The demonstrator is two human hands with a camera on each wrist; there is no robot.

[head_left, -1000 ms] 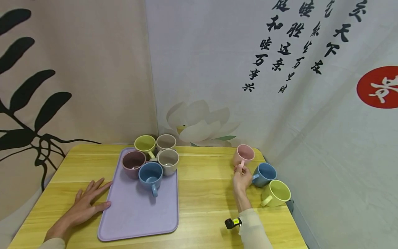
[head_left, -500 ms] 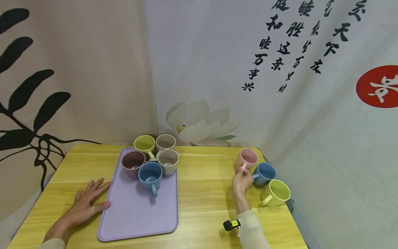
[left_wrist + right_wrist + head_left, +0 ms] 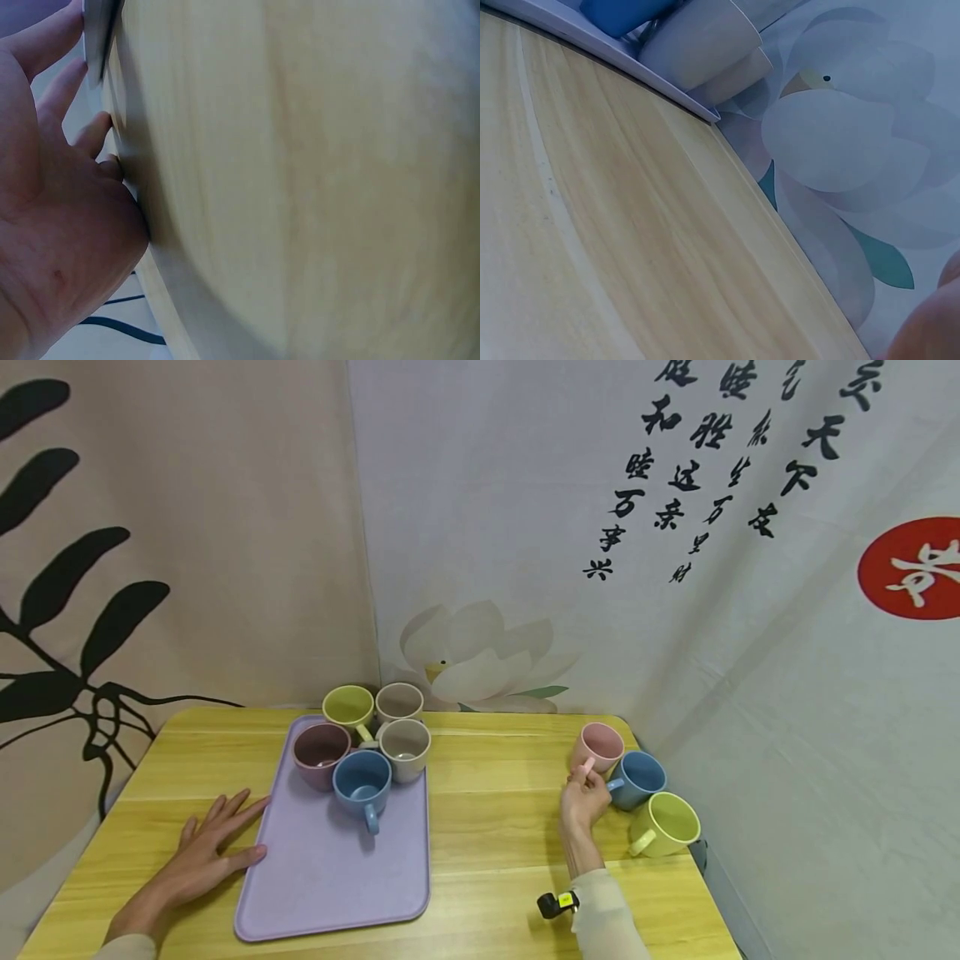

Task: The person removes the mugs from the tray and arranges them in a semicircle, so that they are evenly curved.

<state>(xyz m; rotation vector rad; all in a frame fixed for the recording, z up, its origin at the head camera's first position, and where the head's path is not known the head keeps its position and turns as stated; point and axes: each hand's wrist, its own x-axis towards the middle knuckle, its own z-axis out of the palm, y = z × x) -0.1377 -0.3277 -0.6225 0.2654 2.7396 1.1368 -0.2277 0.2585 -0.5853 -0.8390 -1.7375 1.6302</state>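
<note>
My right hand [image 3: 582,787] pinches the handle of a pink cup [image 3: 602,743] that stands on the wooden table [image 3: 495,827] near its far right corner. A blue cup [image 3: 642,775] is close beside the pink one, and a yellow-green cup [image 3: 671,822] stands just in front of that. My left hand [image 3: 216,839] lies flat on the table with straight fingers, its fingertips at the left edge of a purple tray [image 3: 330,881]. The left wrist view shows only my palm [image 3: 52,225] against the blurred table.
The tray's far end holds a mauve cup [image 3: 321,753], a blue cup [image 3: 362,781] and a beige cup [image 3: 406,748]. A green cup [image 3: 349,705] and another beige cup [image 3: 400,701] stand behind them. Printed cloth hangs along the back and right.
My right hand has slid the pink cup a little to the right and nearer, up against the blue cup. The left hand has stayed still.
</note>
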